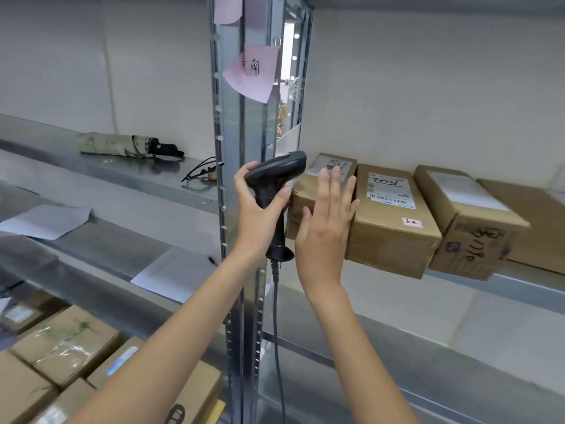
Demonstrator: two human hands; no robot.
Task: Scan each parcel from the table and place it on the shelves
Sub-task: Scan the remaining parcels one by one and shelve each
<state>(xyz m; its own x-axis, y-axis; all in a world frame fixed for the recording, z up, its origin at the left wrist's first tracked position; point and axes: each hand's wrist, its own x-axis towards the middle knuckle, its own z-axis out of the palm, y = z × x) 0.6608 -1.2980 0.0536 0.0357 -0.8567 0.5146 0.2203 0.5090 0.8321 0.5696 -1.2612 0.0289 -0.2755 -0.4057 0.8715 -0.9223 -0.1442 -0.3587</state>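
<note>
Pushing with straight, spread fingers, the right hand (pixel 325 218) presses flat on the front of the parcel (pixel 321 194) at the left end of the shelf (pixel 519 289) row, while the left hand (pixel 260 212) grips the scanner (pixel 276 175); best to push squarely so it sits flush beside the neighbouring box (pixel 394 221).

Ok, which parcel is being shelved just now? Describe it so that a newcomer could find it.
Start at the grey metal shelf upright in the middle; on the shelf to its right stands a row of brown cardboard boxes. It is the leftmost brown cardboard box, nearest the upright, with the right hand flat against its front. Its top label, alone in the row, reads 1194 handwritten.
</note>
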